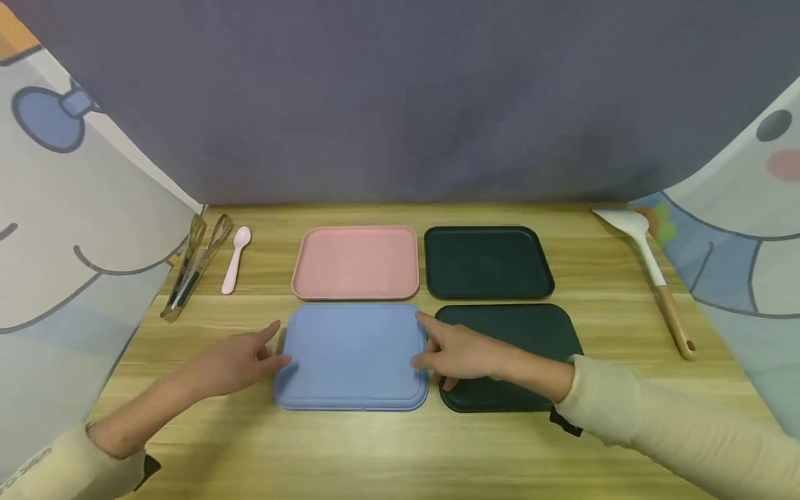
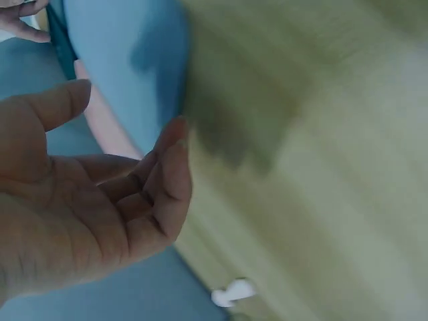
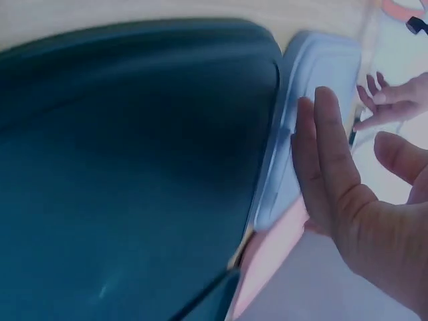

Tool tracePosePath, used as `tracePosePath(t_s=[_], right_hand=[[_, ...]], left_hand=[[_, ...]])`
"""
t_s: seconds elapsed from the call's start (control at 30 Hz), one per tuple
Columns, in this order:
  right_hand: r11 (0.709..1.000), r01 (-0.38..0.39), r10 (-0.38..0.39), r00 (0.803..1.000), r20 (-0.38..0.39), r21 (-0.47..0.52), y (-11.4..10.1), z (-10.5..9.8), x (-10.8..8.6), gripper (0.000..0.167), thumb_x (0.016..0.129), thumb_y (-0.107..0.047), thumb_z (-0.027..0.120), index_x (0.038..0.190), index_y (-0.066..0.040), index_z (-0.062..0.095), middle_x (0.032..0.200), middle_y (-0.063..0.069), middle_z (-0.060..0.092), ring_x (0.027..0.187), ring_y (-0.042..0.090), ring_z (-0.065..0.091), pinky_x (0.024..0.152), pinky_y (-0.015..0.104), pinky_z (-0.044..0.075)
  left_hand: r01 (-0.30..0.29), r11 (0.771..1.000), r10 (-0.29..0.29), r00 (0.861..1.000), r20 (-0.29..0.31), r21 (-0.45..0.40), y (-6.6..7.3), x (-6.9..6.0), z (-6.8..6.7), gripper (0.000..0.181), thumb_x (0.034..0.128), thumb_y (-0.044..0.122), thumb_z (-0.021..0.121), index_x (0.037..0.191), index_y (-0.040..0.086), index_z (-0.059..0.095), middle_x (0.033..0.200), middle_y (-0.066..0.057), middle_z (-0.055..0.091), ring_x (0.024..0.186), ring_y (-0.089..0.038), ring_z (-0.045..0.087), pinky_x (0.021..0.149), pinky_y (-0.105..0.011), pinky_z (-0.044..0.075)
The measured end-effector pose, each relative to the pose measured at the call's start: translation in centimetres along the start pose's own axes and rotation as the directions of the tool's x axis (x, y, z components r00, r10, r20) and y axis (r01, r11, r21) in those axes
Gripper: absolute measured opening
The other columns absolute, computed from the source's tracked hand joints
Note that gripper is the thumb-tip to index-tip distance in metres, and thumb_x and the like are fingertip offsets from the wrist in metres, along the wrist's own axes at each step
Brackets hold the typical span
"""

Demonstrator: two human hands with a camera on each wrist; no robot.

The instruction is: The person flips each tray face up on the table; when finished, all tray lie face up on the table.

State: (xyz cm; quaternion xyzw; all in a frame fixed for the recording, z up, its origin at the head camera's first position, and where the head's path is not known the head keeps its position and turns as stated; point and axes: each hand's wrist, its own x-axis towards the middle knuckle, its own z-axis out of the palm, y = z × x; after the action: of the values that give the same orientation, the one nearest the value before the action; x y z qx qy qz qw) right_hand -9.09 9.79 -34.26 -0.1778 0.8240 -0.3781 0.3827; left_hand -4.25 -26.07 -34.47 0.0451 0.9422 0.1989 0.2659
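A blue tray [image 1: 353, 357] lies flat on the wooden table between my two hands. My left hand [image 1: 232, 364] is at its left edge, thumb and fingers apart and nothing held. Over the right edge, my right hand [image 1: 461, 351] spreads its thumb and fingers, also without holding anything; part of it covers the left side of a dark green tray [image 1: 531, 326]. In the left wrist view, the left fingers [image 2: 175, 180] bend loosely near the blue rim. The right fingers [image 3: 331, 140] look fairly straight in the right wrist view. Whether either hand touches the tray, I cannot tell.
Behind lie a pink tray [image 1: 356, 264] and another dark green tray [image 1: 489, 262]. Metal tongs [image 1: 198, 267] and a small pink spoon [image 1: 235, 260] lie at the left. On the right is a white utensil with a wooden handle [image 1: 675, 323]. A grey curtain [image 1: 400, 104] hangs behind the table.
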Motion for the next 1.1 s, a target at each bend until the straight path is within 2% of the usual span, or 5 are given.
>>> tracePosePath(t_s=[0.23,0.4,0.57,0.77,1.1], right_hand=[[0.986,-0.085,0.084,0.996,-0.012,-0.143,-1.2,1.1,1.3,0.088,0.098,-0.028,0.064,0.162,-0.009,0.007,0.068,0.016,0.067,0.053,0.018,0.062,0.05,0.033,0.056],[0.971,-0.139,0.138,0.99,-0.02,-0.195,-1.6,1.2,2.2,0.09,0.098,-0.03,0.064,0.163,-0.01,0.003,0.07,0.017,0.069,0.047,0.02,0.065,0.047,0.034,0.056],[0.952,-0.187,0.187,0.982,-0.024,-0.24,-1.9,0.8,2.7,0.092,0.098,-0.03,0.064,0.163,-0.01,0.002,0.081,0.019,0.069,0.047,0.021,0.066,0.05,0.037,0.057],[0.945,-0.228,0.226,0.974,-0.036,-0.237,-2.1,0.3,3.1,0.091,0.097,-0.028,0.065,0.163,-0.011,0.004,0.099,0.024,0.07,0.049,0.023,0.068,0.049,0.036,0.057],[0.955,-0.242,0.235,0.97,-0.058,-0.174,-1.7,0.7,3.7,0.084,0.098,-0.022,0.063,0.163,-0.015,0.01,0.075,0.016,0.07,0.046,0.021,0.067,0.048,0.035,0.057]], left_hand=[[0.007,0.995,-0.01,0.999,-0.032,-0.096,-1.7,-0.6,2.9,0.085,0.0962,0.048,0.063,0.152,-0.008,0.033,0.08,-0.004,0.051,0.065,-0.017,0.043,0.055,-0.028,0.035],[0.019,0.994,-0.023,0.999,-0.028,-0.103,-1.8,-0.5,3.2,0.085,0.0954,0.049,0.063,0.151,-0.008,0.033,0.086,-0.005,0.055,0.07,-0.017,0.047,0.058,-0.029,0.039],[0.03,0.996,-0.031,0.999,-0.014,-0.089,-1.9,-0.4,3.1,0.085,0.0948,0.049,0.064,0.152,-0.006,0.034,0.091,-0.006,0.058,0.073,-0.017,0.048,0.061,-0.03,0.041],[-0.002,0.996,-0.001,0.999,-0.032,-0.093,-2.3,-0.7,3.4,0.083,0.0932,0.048,0.066,0.151,-0.005,0.038,0.093,-0.005,0.058,0.076,-0.016,0.049,0.063,-0.028,0.042],[-0.065,0.989,0.054,0.995,-0.085,-0.129,-3.0,-1.2,4.8,0.083,0.0915,0.04,0.071,0.149,-0.009,0.038,0.094,-0.004,0.052,0.079,-0.015,0.044,0.064,-0.023,0.039]])
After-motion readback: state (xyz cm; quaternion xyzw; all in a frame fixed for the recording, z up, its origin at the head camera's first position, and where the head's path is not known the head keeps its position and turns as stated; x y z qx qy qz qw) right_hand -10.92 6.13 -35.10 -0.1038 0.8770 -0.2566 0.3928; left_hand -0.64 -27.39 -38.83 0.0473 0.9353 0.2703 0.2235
